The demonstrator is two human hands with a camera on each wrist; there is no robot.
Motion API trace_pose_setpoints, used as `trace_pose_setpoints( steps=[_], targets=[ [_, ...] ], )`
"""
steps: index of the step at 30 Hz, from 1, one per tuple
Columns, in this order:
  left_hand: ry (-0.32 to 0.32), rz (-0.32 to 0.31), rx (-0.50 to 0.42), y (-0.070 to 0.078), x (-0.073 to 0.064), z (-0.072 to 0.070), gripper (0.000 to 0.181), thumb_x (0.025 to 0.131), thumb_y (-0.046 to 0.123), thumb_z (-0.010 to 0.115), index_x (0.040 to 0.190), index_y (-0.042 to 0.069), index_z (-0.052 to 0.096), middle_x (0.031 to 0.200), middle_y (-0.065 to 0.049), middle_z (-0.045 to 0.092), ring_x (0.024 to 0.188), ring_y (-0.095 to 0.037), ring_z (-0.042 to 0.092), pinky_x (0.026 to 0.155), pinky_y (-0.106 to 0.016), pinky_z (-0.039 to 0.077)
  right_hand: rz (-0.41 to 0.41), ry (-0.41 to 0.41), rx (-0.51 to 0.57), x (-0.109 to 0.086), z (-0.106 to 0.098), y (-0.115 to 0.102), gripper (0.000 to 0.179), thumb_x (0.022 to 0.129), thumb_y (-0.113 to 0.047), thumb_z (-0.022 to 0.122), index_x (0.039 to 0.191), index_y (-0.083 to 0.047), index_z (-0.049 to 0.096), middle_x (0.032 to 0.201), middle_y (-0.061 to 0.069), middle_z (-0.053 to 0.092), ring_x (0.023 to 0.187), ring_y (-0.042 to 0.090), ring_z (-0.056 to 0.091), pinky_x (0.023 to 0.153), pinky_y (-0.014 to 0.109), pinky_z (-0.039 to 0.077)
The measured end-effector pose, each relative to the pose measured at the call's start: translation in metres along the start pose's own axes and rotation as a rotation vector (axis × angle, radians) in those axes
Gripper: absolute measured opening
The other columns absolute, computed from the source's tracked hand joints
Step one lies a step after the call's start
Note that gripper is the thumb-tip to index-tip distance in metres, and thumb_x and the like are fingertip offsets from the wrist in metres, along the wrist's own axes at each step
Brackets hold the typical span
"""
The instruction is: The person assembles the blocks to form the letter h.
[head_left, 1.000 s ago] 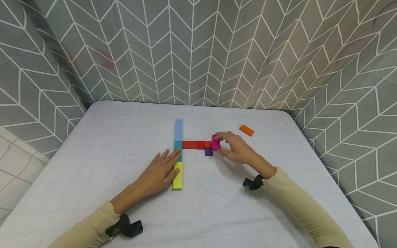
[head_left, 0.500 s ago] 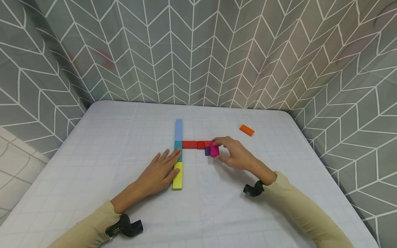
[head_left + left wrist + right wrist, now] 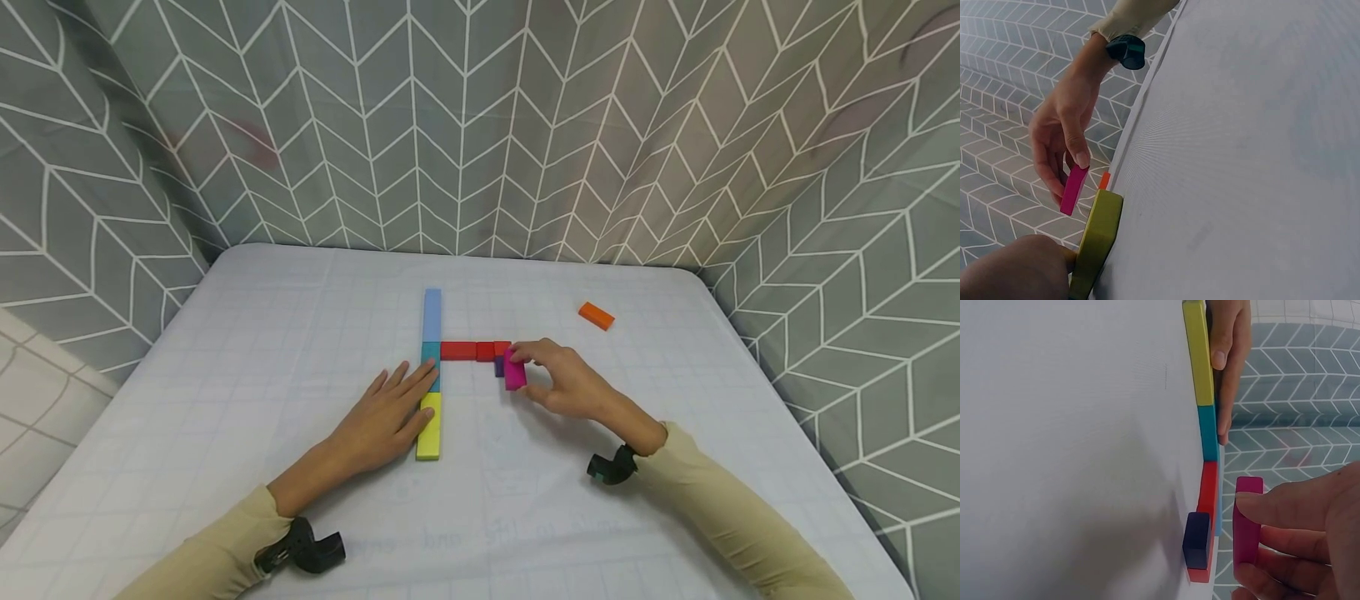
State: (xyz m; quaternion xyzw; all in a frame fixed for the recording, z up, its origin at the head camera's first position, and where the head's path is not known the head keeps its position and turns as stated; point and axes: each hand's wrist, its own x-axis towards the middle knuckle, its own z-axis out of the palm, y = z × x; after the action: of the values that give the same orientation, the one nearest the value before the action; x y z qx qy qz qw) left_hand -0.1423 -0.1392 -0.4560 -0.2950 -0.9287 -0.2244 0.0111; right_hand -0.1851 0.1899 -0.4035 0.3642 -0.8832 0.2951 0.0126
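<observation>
My right hand (image 3: 567, 382) pinches a magenta block (image 3: 1248, 528) between thumb and fingers. In the right wrist view the block is held clear of the table, close to a dark purple block (image 3: 1197, 540). Fingers fairly straight, my left hand (image 3: 381, 423) rests on a teal block (image 3: 431, 351) and a yellow block (image 3: 429, 442). These stand in a line with a light blue block (image 3: 432, 313). From the teal block a row of red blocks (image 3: 458, 351) runs right; the purple block sits against its near side at the far end, partly hidden by the magenta one.
A loose orange block (image 3: 597, 316) lies farther back on the right of the white-covered table (image 3: 315, 300). Grey patterned curtains (image 3: 480, 125) hang behind and beside the table. Each wrist wears a black camera mount (image 3: 612, 467).
My right hand has carried the magenta block a little toward me and left, from beside the row's end to over the purple block's near right side. My left hand has stayed in place.
</observation>
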Motion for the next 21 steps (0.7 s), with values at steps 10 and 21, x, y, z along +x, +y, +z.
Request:
trace_pose_setpoints(
  steps=[10, 21],
  targets=[
    [0.016, 0.006, 0.006, 0.0, 0.0, 0.001, 0.063, 0.109, 0.036, 0.053, 0.162, 0.007, 0.036, 0.169, -0.006, 0.027, 0.154, -0.041, 0.021, 0.121, -0.063, 0.013, -0.002, -0.027, 0.012, -0.004, 0.006, -0.001, 0.041, 0.088, 0.001, 0.078, 0.127, 0.001, 0.066, 0.138, 0.015, 0.063, 0.119, 0.03, 0.062, 0.099, 0.046, 0.054],
    [-0.004, -0.008, 0.005, -0.001, 0.0, 0.002, 0.063, 0.109, 0.037, 0.051, 0.163, 0.009, 0.034, 0.17, -0.004, 0.026, 0.154, -0.039, 0.02, 0.122, -0.062, 0.013, 0.011, -0.06, 0.016, -0.008, 0.011, -0.005, 0.041, 0.087, 0.0, 0.08, 0.127, 0.001, 0.068, 0.14, 0.015, 0.062, 0.126, 0.031, 0.059, 0.102, 0.047, 0.051]
  ],
)
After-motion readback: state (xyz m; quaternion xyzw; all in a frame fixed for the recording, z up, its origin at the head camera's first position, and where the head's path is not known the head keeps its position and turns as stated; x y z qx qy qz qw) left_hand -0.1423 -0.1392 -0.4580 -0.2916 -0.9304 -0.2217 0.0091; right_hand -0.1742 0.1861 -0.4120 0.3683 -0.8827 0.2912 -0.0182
